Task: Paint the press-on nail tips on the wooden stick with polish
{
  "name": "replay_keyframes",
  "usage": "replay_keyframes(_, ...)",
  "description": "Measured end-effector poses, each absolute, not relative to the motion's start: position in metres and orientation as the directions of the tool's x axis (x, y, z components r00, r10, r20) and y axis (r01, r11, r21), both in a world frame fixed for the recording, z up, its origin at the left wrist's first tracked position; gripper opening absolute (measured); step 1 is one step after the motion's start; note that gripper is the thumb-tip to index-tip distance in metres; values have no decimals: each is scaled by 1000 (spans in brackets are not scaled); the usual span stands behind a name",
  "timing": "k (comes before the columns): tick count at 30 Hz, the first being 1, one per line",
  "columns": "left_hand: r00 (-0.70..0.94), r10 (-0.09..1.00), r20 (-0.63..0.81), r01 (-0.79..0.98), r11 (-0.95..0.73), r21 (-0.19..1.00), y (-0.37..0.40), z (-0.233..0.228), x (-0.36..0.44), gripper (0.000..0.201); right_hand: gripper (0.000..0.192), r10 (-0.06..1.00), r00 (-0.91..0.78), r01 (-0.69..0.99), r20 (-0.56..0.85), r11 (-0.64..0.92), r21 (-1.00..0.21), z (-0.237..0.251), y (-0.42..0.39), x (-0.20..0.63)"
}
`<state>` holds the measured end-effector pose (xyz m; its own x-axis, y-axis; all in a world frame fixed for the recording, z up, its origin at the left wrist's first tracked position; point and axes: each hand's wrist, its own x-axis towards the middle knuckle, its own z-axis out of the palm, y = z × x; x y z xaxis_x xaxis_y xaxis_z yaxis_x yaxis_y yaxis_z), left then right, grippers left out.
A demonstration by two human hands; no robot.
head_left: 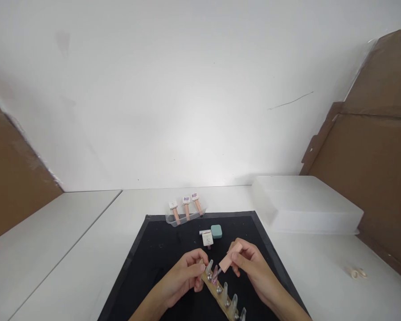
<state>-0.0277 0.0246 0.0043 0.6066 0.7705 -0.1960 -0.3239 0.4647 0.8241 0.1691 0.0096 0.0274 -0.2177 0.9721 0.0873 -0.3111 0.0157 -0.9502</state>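
Note:
My left hand (186,277) pinches the far end of a tan nail display strip (223,305). Several clear false nails (234,303) stand on it on small silvery mounts. One false nail (215,274), second from the far end, is pink. In my right hand (251,264) is a nail polish brush by its peach cap (230,257); its tip is at the pink nail, though I cannot tell whether it touches. Just beyond my hands sit an open-looking white polish bottle (207,239) and a small mint-green square case (216,231).
A clear tray (190,217) holding three polish bottles (186,206) with peach caps stands at the mat's back edge. The black mat (147,263) lies on a white table (87,249). At right are a translucent white bin (314,205) and small beige rings (357,273). Cardboard (370,147) walls flank the table.

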Motion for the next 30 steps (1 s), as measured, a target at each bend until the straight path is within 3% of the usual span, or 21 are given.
replay_keyframes(18, 623, 750, -220, -264, 467, 844, 23, 5, -26, 20, 36, 970, -225, -343, 94, 11, -939, 27, 10, 168)
replay_keyframes(30, 582, 775, -247, -214, 440, 872, 26, 3, -27, 19, 27, 976, -216, -443, -18, -114, -889, 30, 7, 171)
